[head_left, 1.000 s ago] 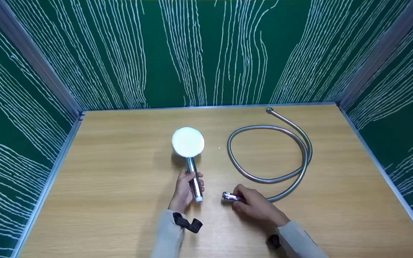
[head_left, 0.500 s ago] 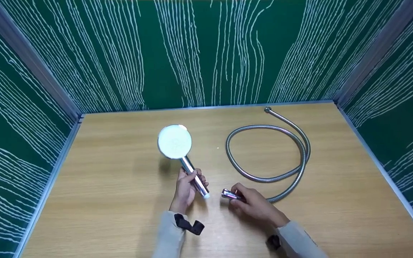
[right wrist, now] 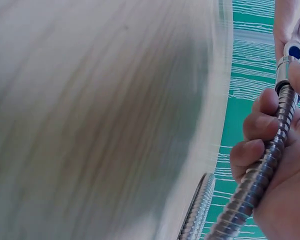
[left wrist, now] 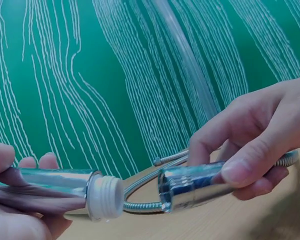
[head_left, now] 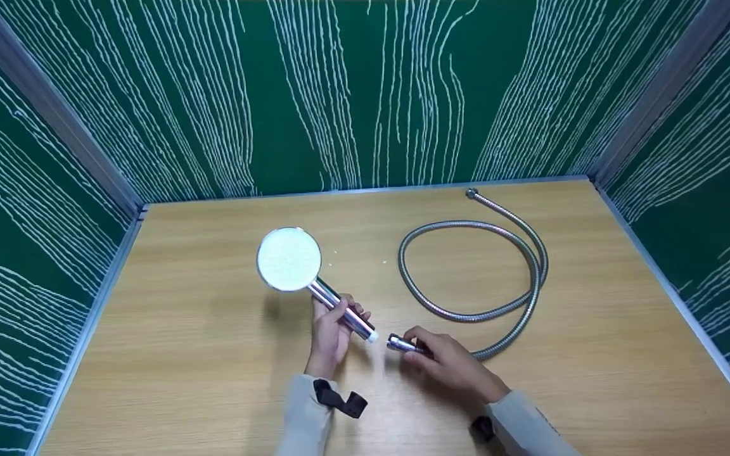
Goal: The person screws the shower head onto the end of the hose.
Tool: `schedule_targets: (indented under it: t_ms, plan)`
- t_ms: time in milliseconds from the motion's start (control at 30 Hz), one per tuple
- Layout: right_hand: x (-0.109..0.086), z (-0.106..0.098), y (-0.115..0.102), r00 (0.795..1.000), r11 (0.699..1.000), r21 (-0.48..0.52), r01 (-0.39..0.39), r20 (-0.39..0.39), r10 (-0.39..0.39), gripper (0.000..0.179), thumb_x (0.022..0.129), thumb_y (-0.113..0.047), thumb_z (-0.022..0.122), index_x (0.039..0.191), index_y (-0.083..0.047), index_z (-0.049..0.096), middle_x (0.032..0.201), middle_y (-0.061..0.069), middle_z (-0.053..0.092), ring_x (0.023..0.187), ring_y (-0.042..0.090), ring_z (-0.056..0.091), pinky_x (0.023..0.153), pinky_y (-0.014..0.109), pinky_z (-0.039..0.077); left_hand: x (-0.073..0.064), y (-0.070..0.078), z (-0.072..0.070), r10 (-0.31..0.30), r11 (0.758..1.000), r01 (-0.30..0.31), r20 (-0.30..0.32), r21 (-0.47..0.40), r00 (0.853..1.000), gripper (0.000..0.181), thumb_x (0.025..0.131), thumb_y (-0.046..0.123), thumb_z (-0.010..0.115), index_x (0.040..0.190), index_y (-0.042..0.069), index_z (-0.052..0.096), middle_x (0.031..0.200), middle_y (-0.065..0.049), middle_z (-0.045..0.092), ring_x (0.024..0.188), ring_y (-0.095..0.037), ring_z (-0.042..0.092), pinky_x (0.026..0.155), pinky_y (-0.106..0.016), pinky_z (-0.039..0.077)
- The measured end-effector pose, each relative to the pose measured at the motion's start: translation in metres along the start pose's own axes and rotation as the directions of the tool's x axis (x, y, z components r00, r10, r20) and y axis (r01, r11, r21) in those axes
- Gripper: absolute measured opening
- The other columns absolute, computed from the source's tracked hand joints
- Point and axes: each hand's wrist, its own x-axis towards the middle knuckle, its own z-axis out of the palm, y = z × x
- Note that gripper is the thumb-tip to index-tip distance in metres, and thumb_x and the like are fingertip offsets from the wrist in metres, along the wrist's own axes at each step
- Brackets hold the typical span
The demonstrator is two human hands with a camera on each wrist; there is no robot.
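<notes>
My left hand [head_left: 332,332] grips the chrome handle of a shower head [head_left: 289,259], its round pale face turned up and pointing to the far left. At the handle's lower end a white threaded plastic tip [left wrist: 107,197] sticks out toward the right. My right hand [head_left: 447,361] holds the chrome end nut [left wrist: 190,187] of a metal shower hose [head_left: 450,223] between thumb and fingers. The nut's open mouth faces the white thread, with a small gap between them. In the right wrist view, the ribbed hose [right wrist: 260,170] runs back through the curled fingers.
The hose lies in a loop on the wooden table [head_left: 200,380], its other end nut [head_left: 472,193] near the back edge. Green walls [head_left: 301,95] with white wavy lines stand on the left, back and right. A black strap [head_left: 339,399] hangs from the left wrist.
The left hand has tilted the shower head, its face swinging left and its threaded end moving right toward the hose nut. The right hand has barely moved.
</notes>
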Motion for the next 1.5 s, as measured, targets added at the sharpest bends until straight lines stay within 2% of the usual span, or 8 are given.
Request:
schedule_targets:
  t_ms: [133, 300, 433, 667, 1000, 1233, 1500]
  plan:
    - [0.001, 0.002, -0.002, 1.000, 1.000, -0.015, 0.016, -0.020, -0.016, 0.022, 0.095, -0.034, 0.055, 0.113, -0.020, 0.056, 0.082, -0.009, 0.051, 0.069, 0.005, 0.046, 0.059, 0.021, 0.039, -0.002, -0.001, 0.002, 0.026, 0.999, -0.027, -0.030, -0.035, 0.999, 0.035, 0.097, -0.003, 0.031, 0.128, 0.007, 0.019, 0.086, -0.004, 0.048, 0.075, -0.015, 0.052, 0.075, -0.032, 0.052]
    - [0.002, 0.004, -0.003, 0.998, 0.999, -0.023, 0.042, -0.041, -0.043, 0.018, 0.094, -0.030, 0.058, 0.110, -0.021, 0.056, 0.078, -0.010, 0.050, 0.067, 0.004, 0.045, 0.058, 0.021, 0.039, -0.003, -0.002, 0.005, 0.048, 0.993, -0.054, -0.060, -0.103, 0.997, 0.023, 0.094, -0.009, 0.033, 0.113, 0.003, 0.030, 0.087, -0.005, 0.047, 0.077, -0.015, 0.050, 0.075, -0.030, 0.048]
    - [0.004, 0.005, -0.004, 0.997, 0.998, -0.027, 0.051, -0.053, -0.052, 0.017, 0.093, -0.026, 0.060, 0.109, -0.021, 0.057, 0.078, -0.010, 0.050, 0.066, 0.004, 0.045, 0.058, 0.021, 0.039, -0.003, -0.002, 0.007, 0.058, 0.986, -0.070, -0.079, -0.154, 0.995, 0.024, 0.091, -0.013, 0.035, 0.108, 0.004, 0.034, 0.085, -0.004, 0.047, 0.076, -0.015, 0.049, 0.074, -0.030, 0.045]
    - [0.006, 0.005, -0.008, 0.996, 1.000, -0.007, 0.019, -0.088, -0.020, 0.015, 0.093, -0.024, 0.061, 0.107, -0.021, 0.057, 0.077, -0.010, 0.051, 0.065, 0.004, 0.044, 0.057, 0.020, 0.038, -0.004, -0.003, 0.011, 0.092, 0.968, -0.113, -0.105, -0.222, 0.990, 0.026, 0.089, -0.015, 0.035, 0.101, 0.009, 0.035, 0.080, -0.002, 0.046, 0.074, -0.016, 0.047, 0.075, -0.030, 0.040]
    - [0.009, 0.005, -0.011, 0.994, 1.000, -0.027, 0.008, -0.111, -0.011, 0.015, 0.092, -0.023, 0.061, 0.107, -0.021, 0.057, 0.074, -0.011, 0.049, 0.063, 0.004, 0.042, 0.056, 0.021, 0.038, -0.007, -0.007, 0.011, 0.121, 0.961, -0.148, -0.124, -0.232, 0.985, 0.028, 0.088, -0.012, 0.043, 0.103, 0.010, 0.036, 0.082, -0.002, 0.046, 0.078, -0.016, 0.047, 0.079, -0.032, 0.040]
    - [0.012, 0.008, -0.011, 0.992, 0.999, -0.038, 0.023, -0.127, -0.027, 0.015, 0.092, -0.027, 0.061, 0.106, -0.022, 0.058, 0.072, -0.012, 0.049, 0.061, 0.003, 0.042, 0.056, 0.021, 0.038, -0.006, -0.009, 0.012, 0.110, 0.963, -0.139, -0.132, -0.230, 0.985, 0.026, 0.090, -0.013, 0.036, 0.103, 0.010, 0.035, 0.081, 0.000, 0.045, 0.080, -0.016, 0.046, 0.081, -0.033, 0.039]
    - [0.014, 0.009, -0.012, 0.988, 0.999, -0.050, 0.018, -0.151, -0.026, 0.016, 0.092, -0.027, 0.062, 0.105, -0.021, 0.058, 0.072, -0.013, 0.050, 0.060, 0.002, 0.042, 0.056, 0.021, 0.039, -0.008, -0.011, 0.013, 0.114, 0.963, -0.144, -0.143, -0.226, 0.983, 0.027, 0.090, -0.013, 0.036, 0.103, 0.010, 0.034, 0.083, -0.001, 0.044, 0.080, -0.017, 0.046, 0.081, -0.033, 0.038]
